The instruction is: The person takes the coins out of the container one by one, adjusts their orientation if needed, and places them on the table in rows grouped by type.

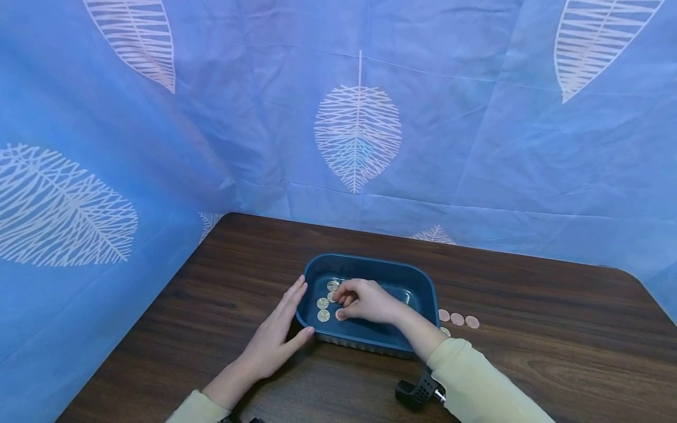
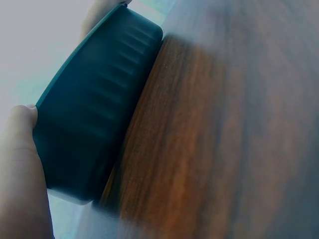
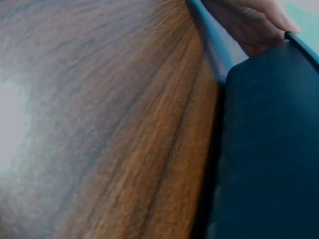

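A dark blue rectangular tray (image 1: pixel 365 342) sits on the table. My left hand (image 1: pixel 272 341) lies along its left end, fingers straight against the outer wall and thumb on the near rim. In the left wrist view the left thumb (image 2: pixel 21 122) touches the rim of the tray (image 2: pixel 94 99). My right hand (image 1: pixel 367 302) reaches into the tray with bent fingers. Its thumb tip overlaps a copper-coloured coin (image 1: pixel 338 315), and its index fingertip is beside a gold-coloured coin (image 1: pixel 331 296). I cannot tell whether it pinches a coin. More gold-coloured coins (image 1: pixel 324 315) lie nearby in the tray.
Three copper-coloured coins (image 1: pixel 457 319) lie in a row on the dark wooden table (image 1: pixel 539 335), right of the tray. A gold-coloured coin (image 1: pixel 446 332) shows by the right forearm. Blue cloth (image 1: pixel 254 117) with white leaf prints hangs behind and left of the table.
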